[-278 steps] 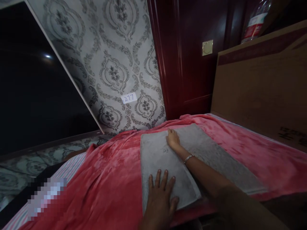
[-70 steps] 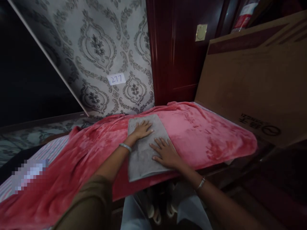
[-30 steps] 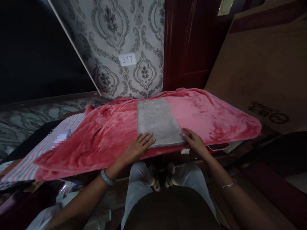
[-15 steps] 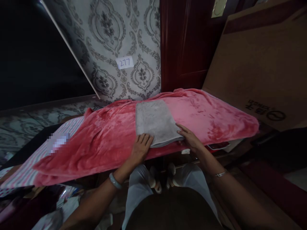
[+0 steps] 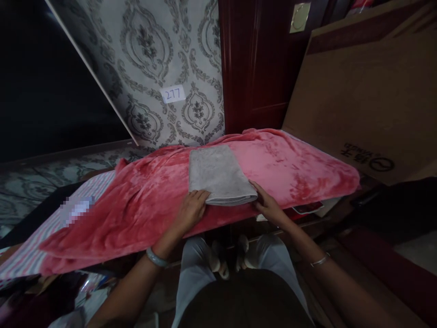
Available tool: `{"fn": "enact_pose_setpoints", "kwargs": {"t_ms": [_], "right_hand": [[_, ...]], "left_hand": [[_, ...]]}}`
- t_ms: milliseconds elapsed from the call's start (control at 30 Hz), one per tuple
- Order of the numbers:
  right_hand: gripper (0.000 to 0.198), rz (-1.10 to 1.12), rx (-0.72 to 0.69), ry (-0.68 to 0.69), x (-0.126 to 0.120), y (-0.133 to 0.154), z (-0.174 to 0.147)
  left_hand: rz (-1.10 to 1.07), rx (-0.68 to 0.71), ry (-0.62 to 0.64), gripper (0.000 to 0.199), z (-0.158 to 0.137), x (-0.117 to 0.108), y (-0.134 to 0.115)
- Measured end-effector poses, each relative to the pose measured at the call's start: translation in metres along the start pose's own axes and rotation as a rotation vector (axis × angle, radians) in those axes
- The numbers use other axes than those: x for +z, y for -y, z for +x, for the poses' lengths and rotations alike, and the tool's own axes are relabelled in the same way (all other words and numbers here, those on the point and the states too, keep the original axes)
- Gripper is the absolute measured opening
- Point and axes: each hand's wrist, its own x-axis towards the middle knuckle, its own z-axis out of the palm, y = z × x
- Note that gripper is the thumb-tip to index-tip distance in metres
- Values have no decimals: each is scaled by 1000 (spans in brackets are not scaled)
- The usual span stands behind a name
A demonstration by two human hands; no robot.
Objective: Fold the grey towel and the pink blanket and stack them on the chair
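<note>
A folded grey towel [image 5: 218, 175] lies on a pink plush blanket [image 5: 283, 168], with its stacked layers showing along the near edge. My left hand [image 5: 193, 210] holds the towel's near left corner, fingers on top and thumb hidden. At the near right corner my right hand [image 5: 268, 206] grips the towel's side, its index finger lying along the edge.
A striped sheet [image 5: 25, 253] shows under the blanket at the left. Behind stand a dark screen [image 5: 58, 91], a patterned wall with a paper marked 277 [image 5: 173, 94], and a red door [image 5: 256, 68]. A large cardboard box [image 5: 368, 100] leans at the right.
The towel's near edge now sits a little higher and straighter, with its layers more visible. Both hands remain at its near corners, and the view has shifted slightly.
</note>
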Motion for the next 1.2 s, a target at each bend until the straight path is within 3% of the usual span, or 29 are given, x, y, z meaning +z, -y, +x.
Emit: {"fn": "enact_pose_setpoints", "kwargs": {"t_ms": [167, 267, 400, 567, 733, 867, 1000, 1200], "right_hand": [[75, -591, -151, -129, 7, 4, 2], [76, -748, -261, -184, 11, 8, 6], [74, -739, -401, -119, 18, 3, 6], [73, -639, -421, -25, 21, -12, 1], [72, -609, -415, -5, 21, -13, 3], [66, -613, -453, -46, 19, 2, 6], [66, -614, -544, -67, 18, 19, -12], [79, -638, -626, -41, 25, 16, -49]], "left_hand": [[-41, -11, 20, 50, 9, -8, 4], [-29, 7, 25, 50, 9, -8, 6], [25, 32, 31, 47, 6, -5, 4], [124, 70, 64, 52, -8, 7, 2], [173, 78, -18, 56, -24, 24, 12], [138, 94, -92, 49, -29, 19, 18], [114, 144, -141, 49, -50, 4, 15], [102, 208, -49, 57, -90, 9, 9]]}}
